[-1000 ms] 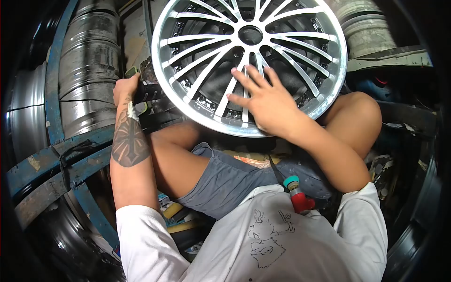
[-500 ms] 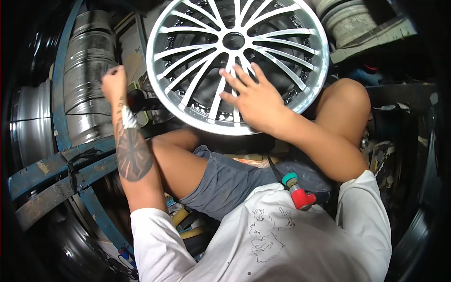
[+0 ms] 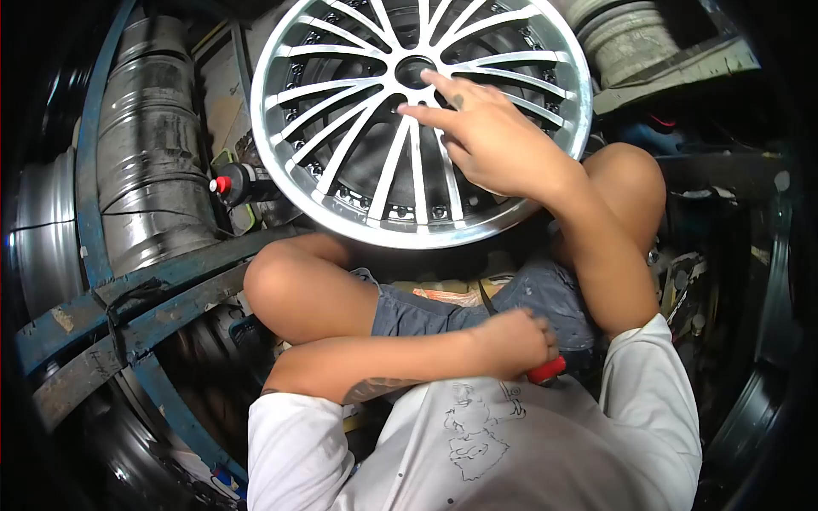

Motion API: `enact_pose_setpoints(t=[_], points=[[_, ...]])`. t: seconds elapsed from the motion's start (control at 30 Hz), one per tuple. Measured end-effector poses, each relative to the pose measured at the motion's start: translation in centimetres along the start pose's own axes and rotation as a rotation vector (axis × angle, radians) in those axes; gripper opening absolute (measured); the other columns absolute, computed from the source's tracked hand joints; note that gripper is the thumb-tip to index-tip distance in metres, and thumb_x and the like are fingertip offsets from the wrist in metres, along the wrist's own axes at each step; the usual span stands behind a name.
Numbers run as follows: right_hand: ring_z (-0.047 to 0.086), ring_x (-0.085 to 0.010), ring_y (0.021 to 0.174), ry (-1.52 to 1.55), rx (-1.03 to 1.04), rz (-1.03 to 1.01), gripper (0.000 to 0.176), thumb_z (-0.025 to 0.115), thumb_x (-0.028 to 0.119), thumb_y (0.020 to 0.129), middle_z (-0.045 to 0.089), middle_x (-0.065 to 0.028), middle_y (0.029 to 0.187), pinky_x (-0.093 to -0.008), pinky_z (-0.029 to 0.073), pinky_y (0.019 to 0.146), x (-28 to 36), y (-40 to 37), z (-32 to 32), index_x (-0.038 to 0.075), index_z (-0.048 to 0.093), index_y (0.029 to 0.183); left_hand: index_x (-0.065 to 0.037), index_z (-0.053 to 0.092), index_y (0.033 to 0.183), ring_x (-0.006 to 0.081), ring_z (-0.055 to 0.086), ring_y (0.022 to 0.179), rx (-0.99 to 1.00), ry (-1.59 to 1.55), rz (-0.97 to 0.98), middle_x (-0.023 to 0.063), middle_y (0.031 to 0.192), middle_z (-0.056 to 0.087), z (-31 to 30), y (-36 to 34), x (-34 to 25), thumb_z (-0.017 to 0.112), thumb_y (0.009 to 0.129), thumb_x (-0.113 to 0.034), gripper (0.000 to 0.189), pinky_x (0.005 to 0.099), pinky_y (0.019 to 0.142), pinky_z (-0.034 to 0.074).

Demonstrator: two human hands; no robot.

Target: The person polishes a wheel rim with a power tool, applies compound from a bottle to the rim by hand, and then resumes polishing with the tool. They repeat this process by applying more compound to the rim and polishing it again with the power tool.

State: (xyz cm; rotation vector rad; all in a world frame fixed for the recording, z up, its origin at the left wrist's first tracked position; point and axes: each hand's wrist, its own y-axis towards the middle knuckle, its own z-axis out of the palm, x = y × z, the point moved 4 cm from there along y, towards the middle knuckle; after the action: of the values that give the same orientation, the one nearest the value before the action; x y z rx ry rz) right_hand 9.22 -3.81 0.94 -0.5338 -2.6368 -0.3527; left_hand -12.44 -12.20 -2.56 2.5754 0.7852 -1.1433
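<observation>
A silver multi-spoke wheel rim (image 3: 400, 183) lies face up in front of my crossed legs. My right hand (image 3: 498, 128) reaches over its spokes, fingers spread, with fingertips at the centre bore and a bolt hole. My left hand (image 3: 511, 342) is across my lap, its slightly blurred fingers curled around a small red tool (image 3: 548, 369). The tool's teal round end is hidden under that hand. Left of the rim, a dark bottle with a red cap (image 3: 223, 184) lies on its side.
A blue metal frame (image 3: 153, 289) runs along the left, with stacked silver rims (image 3: 158, 153) behind it. Another rim (image 3: 51, 221) stands at the far left. At the upper right, a greyish rim (image 3: 630, 47) rests on a ledge (image 3: 682, 77).
My left hand has come from beside the rim down across my lap to the red tool. My right hand has moved up to the rim's centre, and the rim has shifted slightly left.
</observation>
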Motion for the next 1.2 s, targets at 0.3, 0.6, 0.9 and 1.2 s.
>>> enact_pose_setpoints(t=[0.3,0.6,0.9,1.2], points=[[0.063,-0.0186,0.119,0.776,0.379,0.200,0.047,0.056,0.003,0.102,0.069,-0.0135,0.135,-0.0323,0.048,0.105,1.4,1.2,-0.2,0.009,0.061,0.148,-0.011,0.070,0.107,0.0177,0.064,0.082,-0.299,0.233,0.054,0.0000,0.101,0.070,0.2,1.1,-1.5,0.069,0.085,-0.027,0.027,0.0320,0.066,0.050],[0.067,-0.0189,0.117,1.504,0.398,0.383,0.055,0.067,0.022,0.100,0.066,-0.0201,0.136,-0.0331,0.051,0.103,0.1,-1.4,-4.0,-0.003,0.054,0.147,-0.021,0.075,0.093,0.0094,0.051,0.056,-0.794,0.492,-0.104,-0.0054,0.100,0.073,-18.2,-9.7,1.3,0.082,0.074,-0.024,0.021,0.0246,0.050,0.046],[0.069,-0.0185,0.113,1.475,0.279,0.315,0.040,0.072,0.017,0.099,0.073,-0.0145,0.125,-0.0333,0.054,0.100,0.4,-1.2,-4.4,-0.004,0.065,0.132,-0.016,0.073,0.098,0.0153,0.060,0.061,-0.882,0.312,-0.174,-0.0029,0.110,0.072,-20.6,-11.3,3.1,0.082,0.070,-0.024,0.031,0.0303,0.057,0.050],[0.068,-0.0194,0.114,1.276,-0.022,0.386,0.026,0.084,0.001,0.085,0.067,-0.0166,0.131,-0.0372,0.054,0.102,-0.4,-1.6,-4.6,0.008,0.060,0.091,-0.012,0.077,0.097,0.0234,0.073,0.079,-0.825,0.204,-0.194,0.0051,0.112,0.075,-20.7,-11.7,3.3,0.082,0.063,-0.015,0.034,0.0349,0.068,0.058]])
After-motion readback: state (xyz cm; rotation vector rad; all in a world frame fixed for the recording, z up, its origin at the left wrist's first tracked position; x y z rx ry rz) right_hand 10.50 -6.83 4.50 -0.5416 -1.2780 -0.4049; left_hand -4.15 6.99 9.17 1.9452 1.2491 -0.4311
